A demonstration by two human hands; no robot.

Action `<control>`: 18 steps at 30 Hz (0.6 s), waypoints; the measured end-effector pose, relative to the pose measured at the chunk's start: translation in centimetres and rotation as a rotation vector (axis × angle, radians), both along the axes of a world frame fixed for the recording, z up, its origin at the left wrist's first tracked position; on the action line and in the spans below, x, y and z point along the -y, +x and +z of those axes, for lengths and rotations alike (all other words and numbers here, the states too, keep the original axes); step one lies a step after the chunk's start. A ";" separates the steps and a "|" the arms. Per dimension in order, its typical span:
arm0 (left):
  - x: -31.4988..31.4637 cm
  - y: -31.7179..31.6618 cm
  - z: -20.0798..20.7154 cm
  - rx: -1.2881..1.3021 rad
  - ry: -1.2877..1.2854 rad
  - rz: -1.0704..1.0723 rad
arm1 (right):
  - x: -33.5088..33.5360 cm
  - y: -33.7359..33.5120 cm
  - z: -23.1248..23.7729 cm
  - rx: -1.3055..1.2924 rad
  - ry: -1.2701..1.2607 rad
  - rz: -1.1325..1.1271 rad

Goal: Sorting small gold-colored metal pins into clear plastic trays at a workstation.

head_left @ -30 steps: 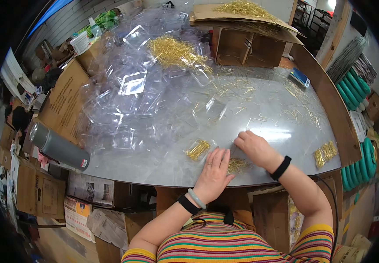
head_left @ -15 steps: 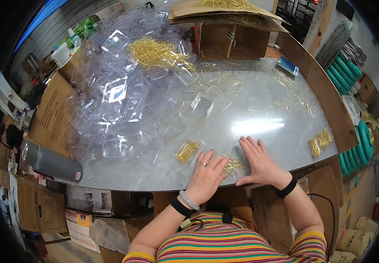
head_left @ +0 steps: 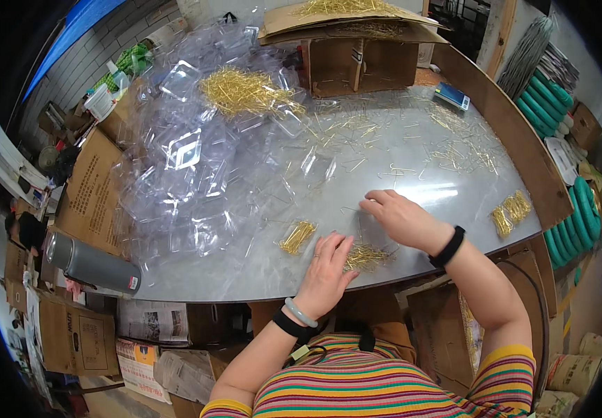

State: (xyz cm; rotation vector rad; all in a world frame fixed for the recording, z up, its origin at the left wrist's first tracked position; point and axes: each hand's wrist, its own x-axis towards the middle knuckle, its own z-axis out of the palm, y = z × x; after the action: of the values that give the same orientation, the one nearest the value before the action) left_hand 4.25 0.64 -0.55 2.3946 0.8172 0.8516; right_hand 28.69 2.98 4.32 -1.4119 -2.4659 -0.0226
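My left hand [head_left: 323, 275] lies palm down near the table's front edge, fingers stretched out, against a small pile of gold wire hooks [head_left: 368, 258]. Farther out on the right, my right hand [head_left: 407, 221] is bent at the wrist with its fingers drawn together and pointing left; what they hold, if anything, is hidden. Thin wire pieces lie by its fingertips. Left of my left hand sits a bundle of gold wire hooks [head_left: 297, 237], lined up side by side. A similar bundle [head_left: 511, 213] rests by the table's right edge.
Clear plastic boxes [head_left: 182, 150] heap up on the left, with a gold wire pile [head_left: 245, 90] on top. Loose hooks [head_left: 465, 150] scatter across the far table. A grey flask [head_left: 95, 265] lies front left. An open cardboard box [head_left: 329, 68] and a blue box [head_left: 452, 96] stand behind.
My right hand has left the hook pile, moving away from me and slightly left, its spread fingers drawing together. My left hand stays by the pile, which now looks more gathered.
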 end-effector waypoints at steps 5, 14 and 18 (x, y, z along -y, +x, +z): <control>0.1 0.3 0.1 0.013 0.027 0.057 | 0.5 -1.6 -0.1 0.033 -0.090 0.097; -0.3 -0.2 -0.5 -0.173 0.075 -0.023 | 6.3 -0.5 2.6 -0.158 -0.181 -0.059; -0.2 -0.1 0.3 -0.213 0.085 -0.052 | 9.5 -1.0 1.1 -0.173 -0.125 -0.280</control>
State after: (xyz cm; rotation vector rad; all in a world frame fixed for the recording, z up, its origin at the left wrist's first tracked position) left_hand 4.19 0.85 -0.23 2.6028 0.8077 0.6296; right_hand 27.73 -6.56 5.42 -1.7239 -2.1486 0.1885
